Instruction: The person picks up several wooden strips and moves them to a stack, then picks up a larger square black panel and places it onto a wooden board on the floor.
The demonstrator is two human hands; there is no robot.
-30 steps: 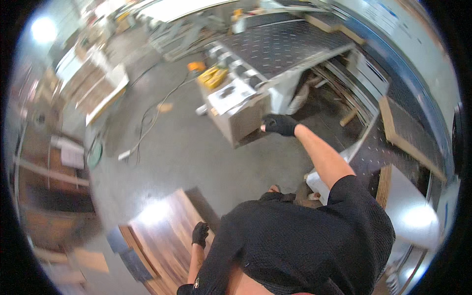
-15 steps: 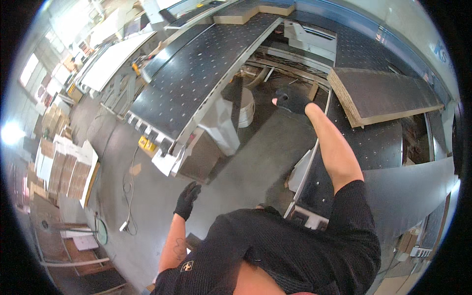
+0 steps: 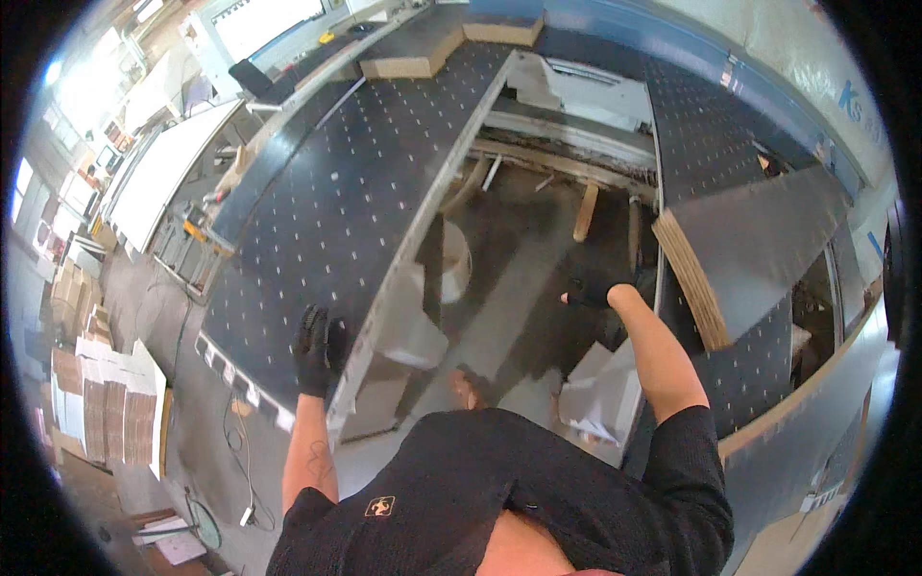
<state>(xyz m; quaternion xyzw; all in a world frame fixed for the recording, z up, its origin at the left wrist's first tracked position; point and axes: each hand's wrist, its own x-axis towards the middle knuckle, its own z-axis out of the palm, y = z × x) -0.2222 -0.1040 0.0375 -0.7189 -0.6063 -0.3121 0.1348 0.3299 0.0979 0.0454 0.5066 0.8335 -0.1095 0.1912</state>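
My left hand [image 3: 315, 341], in a black glove, is over the near end of the left table panel [image 3: 336, 202], a black surface dotted with pale studs. Its fingers stretch forward and hold nothing; whether the palm touches the surface I cannot tell. Out over the gap between the tables is my right hand [image 3: 591, 286], also in a black glove with a bare thumb tip. Its dark fingers merge with the shadow behind. Beside it, on the right table [image 3: 706, 173], lies a dark-faced board [image 3: 759, 254] with a layered light-brown edge.
In the gap below stand a white bucket [image 3: 455, 264] and a wooden stick [image 3: 585, 213]. White sheets [image 3: 595, 394] lean by the right table's near leg. Stacked cardboard [image 3: 110, 403] sits on the floor at left, near a cable [image 3: 245, 470]. L-shaped dark boards [image 3: 413, 48] lie at the far end.
I have moved forward between the tables. My left hand has risen from beside the table to over its near end. My right hand stays over the gap, now lower in view.
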